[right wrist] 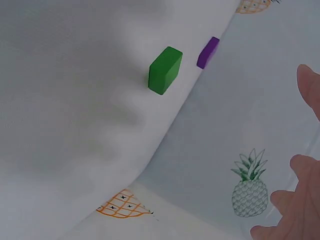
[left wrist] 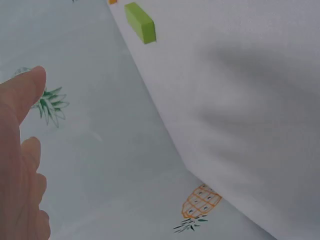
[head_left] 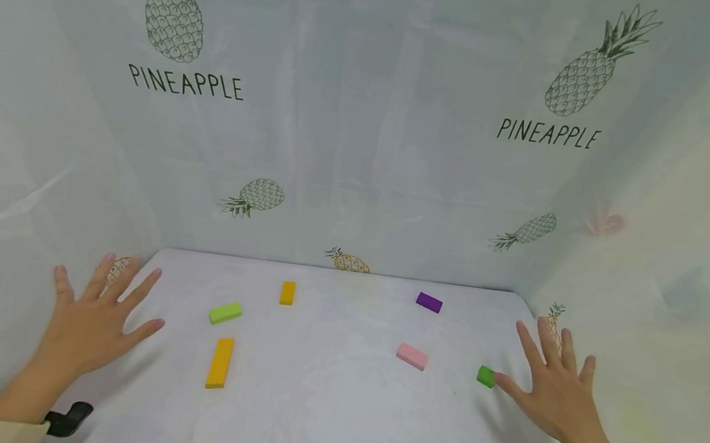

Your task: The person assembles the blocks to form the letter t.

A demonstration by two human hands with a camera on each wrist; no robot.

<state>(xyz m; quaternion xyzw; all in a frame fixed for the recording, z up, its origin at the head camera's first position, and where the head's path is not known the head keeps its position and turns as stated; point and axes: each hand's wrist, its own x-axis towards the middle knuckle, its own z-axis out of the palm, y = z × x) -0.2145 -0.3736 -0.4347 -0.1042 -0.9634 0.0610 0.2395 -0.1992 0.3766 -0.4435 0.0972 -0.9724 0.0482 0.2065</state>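
My left hand (head_left: 90,327) hovers over the table's left side with its fingers spread, holding nothing. Nearest to it are a lime green block (head_left: 225,313) and a long yellow block (head_left: 219,363). Over the right side, my right hand (head_left: 554,390) is also spread and holds nothing. Its thumb overlaps the edge of a dark green block (head_left: 486,376) in the head view; the right wrist view shows that dark green block (right wrist: 165,71) apart from the fingers. A pink block (head_left: 412,356), a purple block (head_left: 429,302) and a short yellow block (head_left: 287,293) lie between the hands.
The blocks lie scattered on a white table (head_left: 322,406) with cut corners at the back. A pale curtain (head_left: 365,121) printed with pineapples hangs behind and around it. Black straps (head_left: 69,419) show at both wrists.
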